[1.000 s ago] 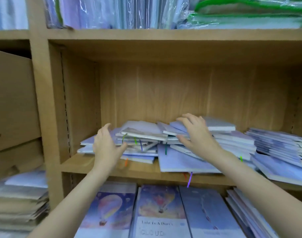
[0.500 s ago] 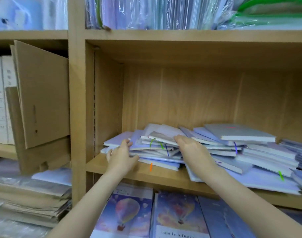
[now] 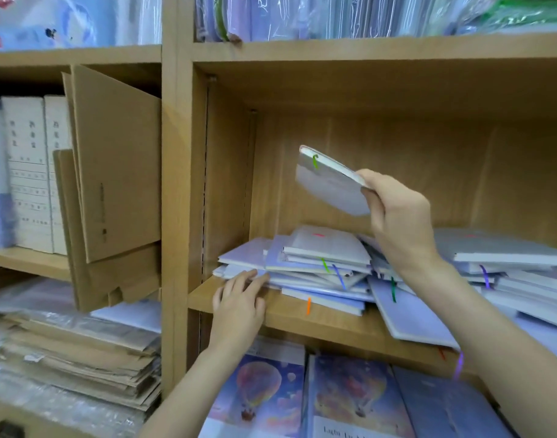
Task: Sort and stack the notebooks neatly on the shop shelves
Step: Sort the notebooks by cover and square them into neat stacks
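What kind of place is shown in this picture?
Probably a stationery shop or its stockroom: wooden shelves hold many identical notebooks, plastic-wrapped stock stands above, and flattened cardboard boxes lean at the left.

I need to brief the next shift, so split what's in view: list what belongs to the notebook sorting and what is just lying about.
Part of the job:
- lifted notebook, gripped by the right hand
- messy notebook pile, touched by the left hand
- shelf board under the pile

Just lying about:
- cardboard sheets
- white binders
- balloon-cover books below
- flattened cardboard stack
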{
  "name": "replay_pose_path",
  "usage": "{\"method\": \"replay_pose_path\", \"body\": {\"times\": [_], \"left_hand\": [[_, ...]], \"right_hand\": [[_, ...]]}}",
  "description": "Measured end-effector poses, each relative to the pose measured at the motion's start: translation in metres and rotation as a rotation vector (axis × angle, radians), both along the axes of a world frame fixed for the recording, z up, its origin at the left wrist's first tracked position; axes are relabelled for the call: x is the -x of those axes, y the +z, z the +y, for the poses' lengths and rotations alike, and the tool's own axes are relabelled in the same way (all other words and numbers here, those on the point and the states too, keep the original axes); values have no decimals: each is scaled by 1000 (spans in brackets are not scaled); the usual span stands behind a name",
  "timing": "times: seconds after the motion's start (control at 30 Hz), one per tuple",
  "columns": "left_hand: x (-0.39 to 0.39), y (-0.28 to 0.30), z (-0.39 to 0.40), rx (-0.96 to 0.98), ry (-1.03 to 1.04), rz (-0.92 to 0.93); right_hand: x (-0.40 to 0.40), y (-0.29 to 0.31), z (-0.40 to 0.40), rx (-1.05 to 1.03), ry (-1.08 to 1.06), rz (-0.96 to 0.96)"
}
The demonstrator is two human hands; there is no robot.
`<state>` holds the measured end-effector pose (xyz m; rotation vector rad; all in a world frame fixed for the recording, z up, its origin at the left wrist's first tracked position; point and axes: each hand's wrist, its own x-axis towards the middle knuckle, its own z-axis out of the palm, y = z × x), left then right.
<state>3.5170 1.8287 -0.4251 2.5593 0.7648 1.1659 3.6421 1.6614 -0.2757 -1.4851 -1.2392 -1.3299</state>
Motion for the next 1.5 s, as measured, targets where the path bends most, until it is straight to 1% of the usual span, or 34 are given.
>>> {"method": "replay_pose_path", "body": {"times": [0.03, 0.1, 0.13, 0.2, 0.23, 0.27, 0.33, 0.37, 0.43, 0.5, 0.57, 0.63, 0.7, 0.77, 0.83, 0.87, 0.93, 0.97, 1.0, 1.03, 1.1, 1.13, 1.23, 1.3, 1.37, 1.43, 1.5], "left_hand": [[1, 3, 1, -4, 5, 16], [4, 10, 4, -35, 17, 51], [5, 15, 5, -47, 22, 72], [6, 24, 9, -27, 14, 121], [7, 28, 10, -5, 9, 150], [6, 32, 11, 16, 4, 179], [5, 40, 10, 85, -20, 213], [3, 45, 9, 145, -63, 190], [-1, 54, 3, 331, -241, 78], [-6, 65, -3, 506, -458, -30], [-12, 77, -3, 576, -582, -108], [-13, 85, 0, 576, -626, -145], [-15, 85, 4, 531, -600, -133], [-21, 78, 2, 396, -499, -65], [-35, 71, -10, 225, -444, 53], [-44, 68, -17, 117, -446, 129], [-64, 62, -31, -173, -416, 267], [-72, 60, -35, -305, -379, 287], [-78, 59, -36, -389, -344, 273], [-82, 58, -35, -406, -323, 236], [-83, 55, -30, -327, -313, 155], [-82, 55, -29, -325, -302, 125], [-82, 58, -29, -447, -281, 61], [-76, 63, -26, -454, -285, 59], [-58, 67, -8, -347, -298, 6], [-22, 70, 14, -148, -312, -154], [19, 67, 35, -19, -303, -226]], "right_hand": [[0, 4, 7, -4, -7, -30], [-9, 0, 20, 85, -111, -61], [-18, -5, 24, 199, -188, -24], [-36, -20, 23, 568, -369, 116], [-43, -26, 20, 740, -416, 171], [-46, -30, 15, 854, -434, 226], [-44, -32, 9, 910, -411, 304], [-40, -31, 9, 926, -417, 288], [-27, -28, 14, 985, -438, 216], [-15, -32, 27, 989, -500, 122], [-12, -36, 37, 898, -570, 66], [-15, -29, 38, 768, -578, 108], [-25, -16, 33, 697, -560, 159], [-34, -6, 28, 667, -541, 190], [-36, -4, 24, 673, -535, 192], [-37, -6, 23, 684, -529, 188], [-37, -11, 19, 706, -526, 183], [-37, -13, 17, 709, -526, 180], [-38, -13, 15, 704, -522, 175], [-39, -13, 14, 701, -521, 169], [-40, -13, 13, 708, -523, 171], [-40, -13, 13, 707, -522, 172], [-39, -12, 13, 706, -518, 177], [-41, -10, 11, 705, -508, 194], [-42, -6, 8, 710, -499, 216], [-43, -2, 6, 705, -487, 231], [-42, -1, 5, 726, -481, 256]]}}
